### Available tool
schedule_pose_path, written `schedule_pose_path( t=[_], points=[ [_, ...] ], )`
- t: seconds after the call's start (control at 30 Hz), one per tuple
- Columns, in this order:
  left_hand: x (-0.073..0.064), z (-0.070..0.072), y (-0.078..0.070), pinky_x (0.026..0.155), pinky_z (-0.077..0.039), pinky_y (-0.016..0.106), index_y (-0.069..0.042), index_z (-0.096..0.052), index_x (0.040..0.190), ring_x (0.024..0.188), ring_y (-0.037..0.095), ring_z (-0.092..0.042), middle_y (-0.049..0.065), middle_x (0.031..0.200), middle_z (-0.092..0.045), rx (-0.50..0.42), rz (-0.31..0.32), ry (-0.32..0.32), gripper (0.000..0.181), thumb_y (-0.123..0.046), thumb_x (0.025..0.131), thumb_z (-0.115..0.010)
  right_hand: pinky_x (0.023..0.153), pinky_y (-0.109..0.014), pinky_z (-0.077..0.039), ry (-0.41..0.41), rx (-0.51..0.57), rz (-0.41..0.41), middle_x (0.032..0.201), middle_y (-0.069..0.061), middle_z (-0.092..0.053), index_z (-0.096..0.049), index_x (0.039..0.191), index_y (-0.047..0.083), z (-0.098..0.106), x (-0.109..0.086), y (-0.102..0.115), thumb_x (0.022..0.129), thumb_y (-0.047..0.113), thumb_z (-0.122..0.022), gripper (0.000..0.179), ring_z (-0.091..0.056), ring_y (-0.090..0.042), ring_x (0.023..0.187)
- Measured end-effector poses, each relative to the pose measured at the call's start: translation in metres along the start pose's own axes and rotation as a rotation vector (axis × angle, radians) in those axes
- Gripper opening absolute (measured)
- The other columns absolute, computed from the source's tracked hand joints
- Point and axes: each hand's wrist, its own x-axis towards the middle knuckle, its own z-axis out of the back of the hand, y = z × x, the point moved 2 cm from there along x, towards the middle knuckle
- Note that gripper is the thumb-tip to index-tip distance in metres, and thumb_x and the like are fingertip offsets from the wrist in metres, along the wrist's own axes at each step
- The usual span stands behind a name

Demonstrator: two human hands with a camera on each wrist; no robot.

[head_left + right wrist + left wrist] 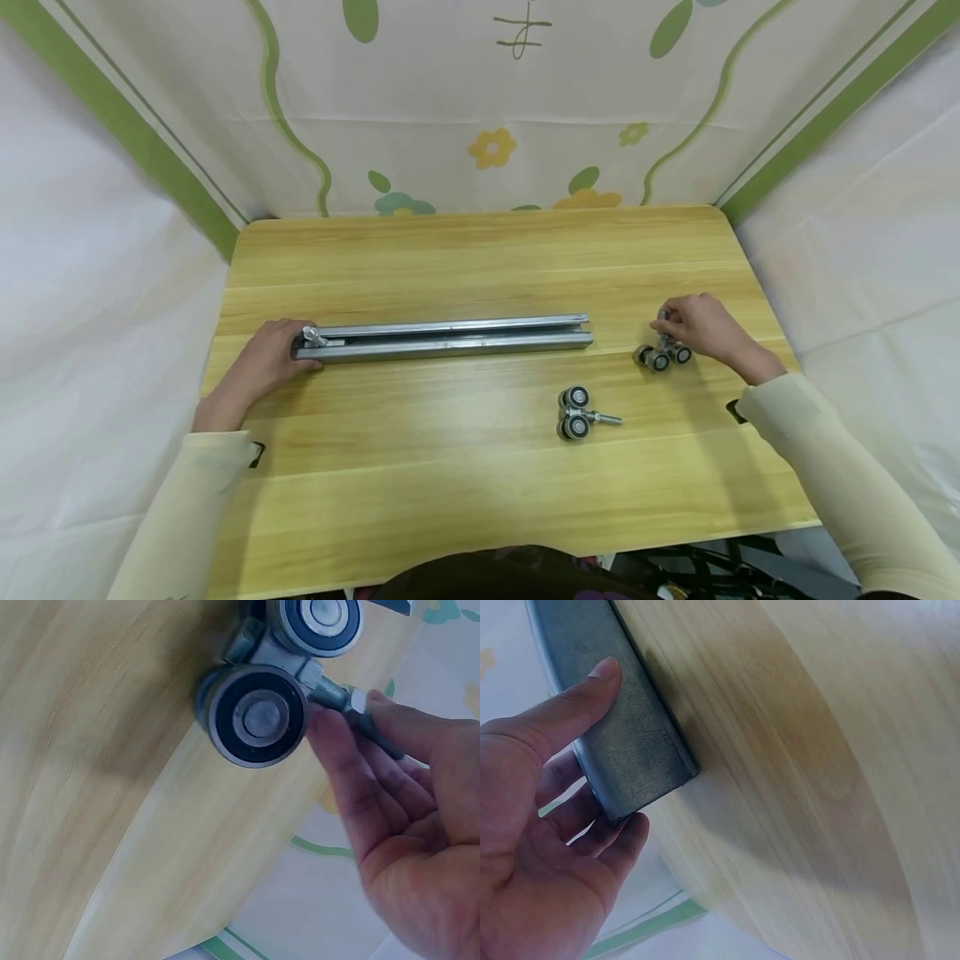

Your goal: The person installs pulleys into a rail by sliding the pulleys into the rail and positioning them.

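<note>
A grey metal channel rail [450, 348] lies lengthwise on the table with its slot facing up. My left hand [262, 367] grips the rail's left end; in the left wrist view, its thumb lies along the rail's side [641, 742]. From the slot near that hand sticks a small metal fitting [313, 337], partly inside the rail. Right of the rail, my right hand [705, 323] pinches the threaded stem of a roller trolley [259, 716] between thumb and fingers, wheels downward. A second roller trolley [576, 415] rests on its side, its bolt pointing right.
The wooden table [420, 475] has a patterned cloth [450, 92] hanging behind it and white cloth at both sides. Below the front edge at right are dark objects [705, 571], not clearly made out.
</note>
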Motion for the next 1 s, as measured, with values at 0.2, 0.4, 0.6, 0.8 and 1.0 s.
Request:
schedule_pose_path(
  t=[0.2, 0.4, 0.6, 0.8, 1.0],
  points=[
    [0.0001, -0.0024, -0.0004, 0.104, -0.044, 0.068, 0.007, -0.065, 0.125, 0.115, 0.054, -0.059, 0.033, 0.122, -0.068, 0.000, 0.003, -0.001, 0.055, -0.012, 0.081, -0.093, 0.055, -0.030, -0.049, -0.119, -0.011, 0.038, 0.069, -0.002, -0.069, -0.074, 0.094, 0.003, -0.0024, -0.0023, 0.0025, 0.101, 0.016, -0.074, 0.015, -0.051, -0.007, 0.050],
    [0.0003, -0.0007, -0.0008, 0.104, -0.043, 0.068, 0.008, -0.064, 0.125, 0.115, 0.055, -0.058, 0.033, 0.121, -0.068, -0.006, 0.002, -0.007, 0.055, -0.011, 0.081, -0.092, 0.057, -0.039, -0.057, -0.200, 0.009, 0.059, 0.078, -0.008, -0.076, -0.075, 0.095, 0.002, -0.0052, -0.0045, 0.0038, 0.098, 0.012, -0.077, 0.011, -0.061, -0.011, 0.056],
    [0.0005, 0.0006, 0.0002, 0.106, -0.042, 0.069, 0.009, -0.064, 0.127, 0.118, 0.055, -0.056, 0.034, 0.123, -0.067, -0.013, 0.012, 0.000, 0.054, -0.009, 0.083, -0.090, 0.060, -0.046, -0.062, -0.231, 0.010, 0.100, 0.083, -0.013, -0.077, -0.075, 0.097, 0.000, -0.0081, -0.0053, 0.0059, 0.094, 0.007, -0.080, 0.009, -0.072, -0.022, 0.065],
    [0.0011, -0.0007, 0.0015, 0.107, -0.042, 0.070, 0.009, -0.065, 0.126, 0.117, 0.055, -0.058, 0.034, 0.123, -0.067, -0.015, 0.006, 0.002, 0.054, -0.009, 0.082, -0.090, 0.060, -0.042, -0.063, -0.205, -0.012, 0.149, 0.084, -0.012, -0.078, -0.076, 0.097, -0.001, -0.0082, -0.0017, 0.0082, 0.091, 0.003, -0.083, 0.010, -0.074, -0.022, 0.069],
    [0.0029, -0.0002, -0.0002, 0.106, -0.043, 0.070, 0.009, -0.065, 0.126, 0.116, 0.055, -0.059, 0.034, 0.121, -0.068, -0.026, 0.011, 0.004, 0.054, -0.008, 0.082, -0.091, 0.068, -0.044, -0.065, -0.116, -0.012, 0.188, 0.096, -0.017, -0.079, -0.075, 0.107, -0.004, -0.0083, 0.0012, 0.0109, 0.085, 0.001, -0.087, 0.026, -0.078, -0.028, 0.079]
  ],
)
